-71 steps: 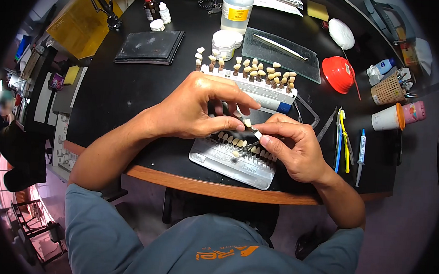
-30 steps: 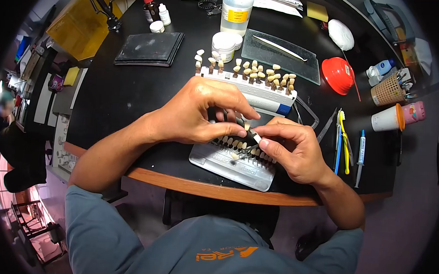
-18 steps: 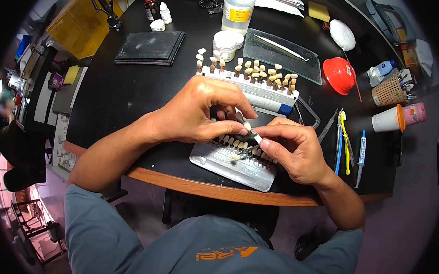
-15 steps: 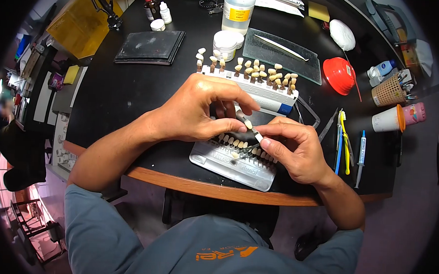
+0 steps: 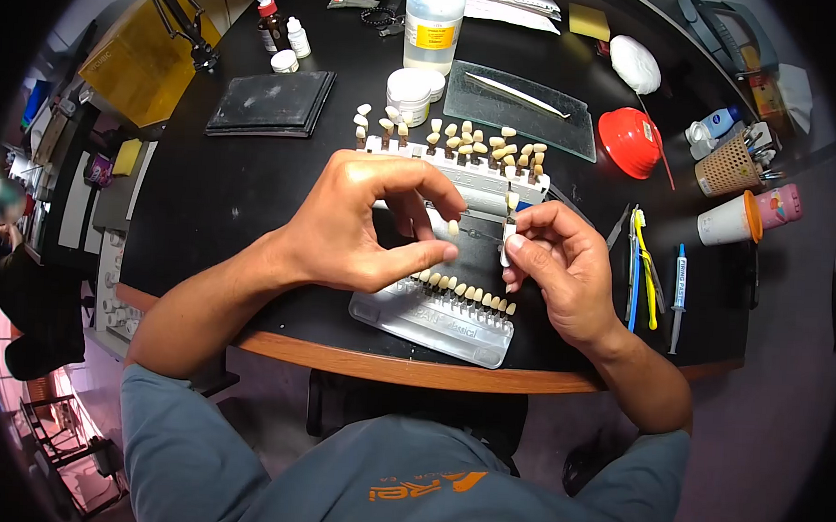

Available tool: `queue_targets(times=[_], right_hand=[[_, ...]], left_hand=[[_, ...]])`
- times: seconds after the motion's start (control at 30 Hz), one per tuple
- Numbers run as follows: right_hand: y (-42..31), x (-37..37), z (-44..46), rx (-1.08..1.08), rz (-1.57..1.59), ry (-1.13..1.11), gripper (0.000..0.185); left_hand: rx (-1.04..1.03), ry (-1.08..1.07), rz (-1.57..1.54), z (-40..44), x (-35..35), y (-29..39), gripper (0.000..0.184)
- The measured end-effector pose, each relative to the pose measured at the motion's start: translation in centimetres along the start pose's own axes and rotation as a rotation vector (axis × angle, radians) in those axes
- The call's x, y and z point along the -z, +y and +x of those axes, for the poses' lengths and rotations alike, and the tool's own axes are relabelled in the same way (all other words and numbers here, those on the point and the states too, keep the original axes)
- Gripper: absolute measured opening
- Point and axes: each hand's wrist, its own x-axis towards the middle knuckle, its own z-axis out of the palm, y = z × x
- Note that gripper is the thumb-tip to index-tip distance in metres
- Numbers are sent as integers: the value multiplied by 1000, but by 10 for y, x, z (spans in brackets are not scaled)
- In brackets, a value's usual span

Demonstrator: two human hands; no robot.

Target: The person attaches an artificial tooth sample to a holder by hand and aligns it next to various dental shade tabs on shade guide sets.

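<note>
My left hand (image 5: 369, 217) is curled, thumb and index finger apart. A small cream tooth piece (image 5: 453, 227), apparently a shade tab, shows at its fingertips; the curled fingers behind hide how it is gripped. My right hand (image 5: 562, 267) pinches the pale handle of another shade tab (image 5: 512, 202) between thumb and fingers, its tooth end pointing up. Below the hands lies a silver shade guide (image 5: 429, 327) with a row of tooth tabs along its far edge. Beyond them stands a white shade guide holder (image 5: 473, 184) with several tooth tabs upright on brown stems.
A glass slab (image 5: 527, 121) with a white instrument lies behind the holder. White jars (image 5: 408, 100), a large bottle (image 5: 435, 28) and a black case (image 5: 268, 103) stand farther back. To the right are a red bowl (image 5: 628, 144), toothbrush (image 5: 643, 271) and syringe (image 5: 678, 300).
My hands have drawn apart. The right hand has moved slightly right, turning its shade tab upright, and the silver guide's tooth row is less covered. The head view has shifted slightly.
</note>
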Motion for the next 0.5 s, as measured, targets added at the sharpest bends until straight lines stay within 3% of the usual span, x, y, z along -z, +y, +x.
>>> queue_targets(times=[0.5], right_hand=[[-2, -6, -1, -57, 41, -102, 16]], left_hand=[[33, 55, 71, -3, -6, -8, 17]])
